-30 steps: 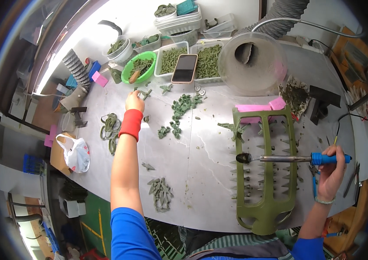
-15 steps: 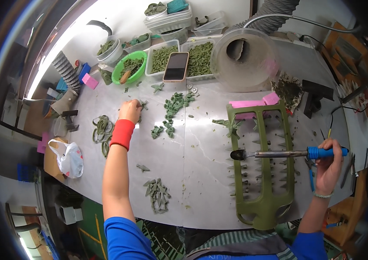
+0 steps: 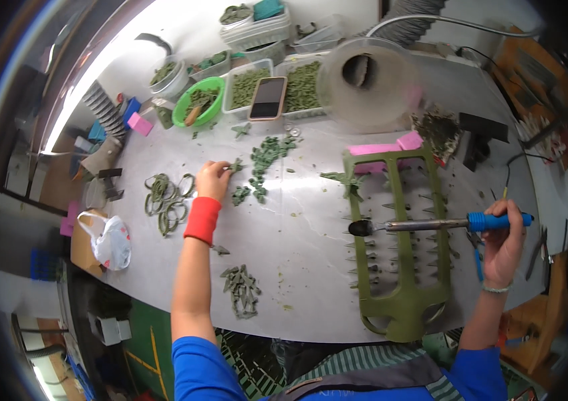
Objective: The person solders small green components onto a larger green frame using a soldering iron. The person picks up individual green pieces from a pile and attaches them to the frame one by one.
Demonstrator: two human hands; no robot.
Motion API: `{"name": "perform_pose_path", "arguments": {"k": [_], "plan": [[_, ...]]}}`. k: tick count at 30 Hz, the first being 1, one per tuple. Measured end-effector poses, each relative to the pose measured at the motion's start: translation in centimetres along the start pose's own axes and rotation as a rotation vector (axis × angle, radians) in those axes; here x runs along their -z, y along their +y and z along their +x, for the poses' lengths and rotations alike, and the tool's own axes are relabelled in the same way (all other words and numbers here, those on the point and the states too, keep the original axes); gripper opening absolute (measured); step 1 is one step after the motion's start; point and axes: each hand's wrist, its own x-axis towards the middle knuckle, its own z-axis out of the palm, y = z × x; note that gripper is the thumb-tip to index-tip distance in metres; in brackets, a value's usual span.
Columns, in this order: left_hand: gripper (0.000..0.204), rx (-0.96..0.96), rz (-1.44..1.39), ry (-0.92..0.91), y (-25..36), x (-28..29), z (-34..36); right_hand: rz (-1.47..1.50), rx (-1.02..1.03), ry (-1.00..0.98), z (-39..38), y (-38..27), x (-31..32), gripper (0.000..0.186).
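Observation:
My left hand [image 3: 213,178], with a red wristband, has its fingers pinched on a small green piece [image 3: 236,166]. Just right of it lies a loose heap of dark green pieces [image 3: 267,159]. Thin green rings [image 3: 158,194] lie left of my wrist. In my right hand [image 3: 502,247] is a soldering iron [image 3: 424,225] with a blue handle and a broad dark tip, held level and pointing left. Beneath the iron lies an olive-green frame [image 3: 402,266] with long slots and rows of small spiky pieces [image 3: 364,257] along its bars. A star-shaped green piece [image 3: 347,180] sits at its upper left.
Tubs of green pieces [image 3: 304,85], a phone [image 3: 268,99] and a green bowl [image 3: 213,100] line the back. A clear round hood [image 3: 391,93] with a duct stands beside them. Grey-green pointed pieces [image 3: 242,291] lie near the front edge; pliers [image 3: 478,260] lie at right.
My left hand has moved right, away from the rings and toward the heap, with a green piece in its fingers. The soldering iron stays over the frame. The whole view has shifted slightly.

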Motion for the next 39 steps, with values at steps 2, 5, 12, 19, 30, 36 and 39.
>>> {"name": "perform_pose_path", "arguments": {"k": [2,5,12,19,30,36,39], "plan": [[0.013,-0.053,0.033,0.049,0.8,0.9,0.1,-0.006,0.009,0.009,0.3,0.4,0.5,0.031],[0.014,-0.070,-0.186,-0.019,5.7,3.4,1.0,0.038,0.008,-0.029,0.5,0.1,1.2,0.030],[0.013,-0.088,-0.241,-0.082,15.1,4.9,0.7,0.045,0.064,0.086,1.1,-0.4,3.4,0.029],[0.020,0.091,-0.403,-0.406,15.3,0.7,-4.8,0.065,0.051,0.065,1.1,-0.6,4.0,0.029],[0.026,-0.311,-0.245,-0.054,20.6,5.0,-2.9,0.052,0.074,0.098,1.5,-0.6,5.3,0.029],[0.024,-0.649,-0.116,-0.056,30.3,3.7,-1.2,0.046,0.130,0.082,2.7,0.5,6.2,0.028],[0.022,-0.701,-0.116,-0.080,31.3,1.7,-0.3,0.052,0.140,0.072,3.4,1.3,6.5,0.028]]}}
